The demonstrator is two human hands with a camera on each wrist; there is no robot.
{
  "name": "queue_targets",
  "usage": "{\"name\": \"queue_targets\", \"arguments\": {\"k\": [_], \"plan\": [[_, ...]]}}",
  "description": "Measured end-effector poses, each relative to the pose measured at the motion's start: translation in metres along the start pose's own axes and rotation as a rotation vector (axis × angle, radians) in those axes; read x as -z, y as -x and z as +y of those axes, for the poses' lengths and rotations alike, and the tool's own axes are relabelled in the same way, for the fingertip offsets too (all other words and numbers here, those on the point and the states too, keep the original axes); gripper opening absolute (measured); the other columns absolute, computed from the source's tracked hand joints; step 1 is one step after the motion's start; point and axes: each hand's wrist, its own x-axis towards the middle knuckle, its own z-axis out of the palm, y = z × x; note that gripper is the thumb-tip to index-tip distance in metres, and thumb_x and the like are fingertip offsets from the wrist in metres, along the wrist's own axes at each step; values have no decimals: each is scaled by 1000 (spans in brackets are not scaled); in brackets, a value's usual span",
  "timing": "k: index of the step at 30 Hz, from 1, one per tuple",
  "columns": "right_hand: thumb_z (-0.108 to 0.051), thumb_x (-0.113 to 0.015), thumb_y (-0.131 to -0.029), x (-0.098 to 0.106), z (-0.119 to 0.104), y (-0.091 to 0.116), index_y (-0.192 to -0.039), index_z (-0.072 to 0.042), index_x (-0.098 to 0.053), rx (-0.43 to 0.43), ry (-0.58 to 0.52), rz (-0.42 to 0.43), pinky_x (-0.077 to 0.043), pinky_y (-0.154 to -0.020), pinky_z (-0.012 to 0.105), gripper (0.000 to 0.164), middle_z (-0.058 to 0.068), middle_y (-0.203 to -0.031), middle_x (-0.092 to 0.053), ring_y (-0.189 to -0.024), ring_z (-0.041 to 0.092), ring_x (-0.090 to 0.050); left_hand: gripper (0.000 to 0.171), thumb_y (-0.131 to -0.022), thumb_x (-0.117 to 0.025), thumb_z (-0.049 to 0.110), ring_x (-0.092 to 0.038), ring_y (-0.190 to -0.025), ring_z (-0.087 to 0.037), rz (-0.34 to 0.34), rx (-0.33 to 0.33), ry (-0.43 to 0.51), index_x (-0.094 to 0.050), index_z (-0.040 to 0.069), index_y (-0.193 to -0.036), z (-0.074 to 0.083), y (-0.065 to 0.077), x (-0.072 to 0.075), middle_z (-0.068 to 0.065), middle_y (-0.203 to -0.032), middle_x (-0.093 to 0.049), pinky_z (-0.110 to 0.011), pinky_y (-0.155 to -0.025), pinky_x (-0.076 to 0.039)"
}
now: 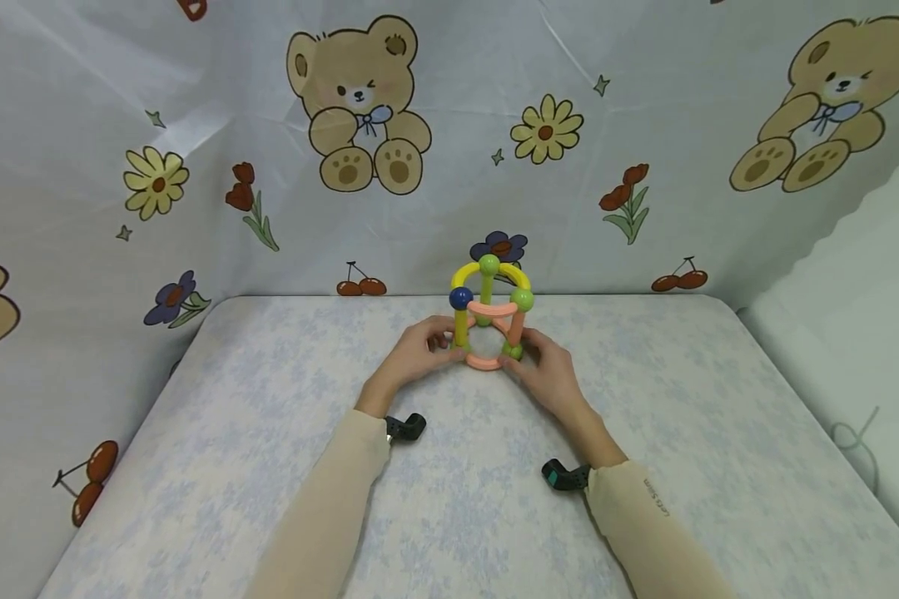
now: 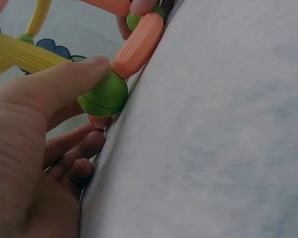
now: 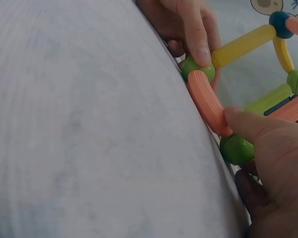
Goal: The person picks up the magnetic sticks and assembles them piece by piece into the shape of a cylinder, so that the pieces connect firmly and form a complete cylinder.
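Two sleeves come up from the bottom of the frame. Left hand [image 1: 417,353] and right hand [image 1: 547,372] hold the stick-and-ball toy [image 1: 489,314] at its bottom, fingers [image 2: 72,79] pinching a green ball [image 2: 103,95]. It stands mid-frame on the flowery surface [image 1: 270,466].

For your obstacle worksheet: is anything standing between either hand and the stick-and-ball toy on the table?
Nothing visible does. The left hand and right hand already touch the toy at its base, thumbs on the green balls beside the orange curved stick.
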Motion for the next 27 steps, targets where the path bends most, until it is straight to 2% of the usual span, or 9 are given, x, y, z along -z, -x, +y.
{"name": "queue_targets", "arguments": {"k": [5,15,22,27], "plan": [[-34,-84,-92,-1,-1,-1,-147,-6,-57,8,24,-33,-42,-117,57,68,19,-146,-62,-140,39,-54,59,-81,-94,37,-58,-96,-19,2,1,-30,-72,20,-133,3,0,-1,2,-124,-66,-34,-81,-48],[-32,-85,-91,-2,-2,2,-145,-5,-59,19,76,-30,-41,-116,58,66,20,-145,-62,-139,40,-55,66,-80,-95,36,-58,-91,-19,36,16,-48,-69,17,-138,5,3,-6,-1,-106,-66,-34,-79,-48],[-31,-85,-91,-3,-4,2,-146,-5,-58,10,57,-22,-42,-116,58,67,20,-144,-62,-138,40,-55,64,-81,-94,34,-57,-92,-20,43,0,-41,-69,17,-137,4,3,-5,-2,-111,-65,-35,-80,-48],[-35,-85,-90,-4,-3,3,-148,-7,-56,-19,41,-42,-41,-117,57,71,17,-146,-61,-141,38,-53,68,-80,-94,38,-57,-96,-19,30,14,-9,-68,21,-141,2,6,-5,2,-124,-65,-36,-82,-48]]}}
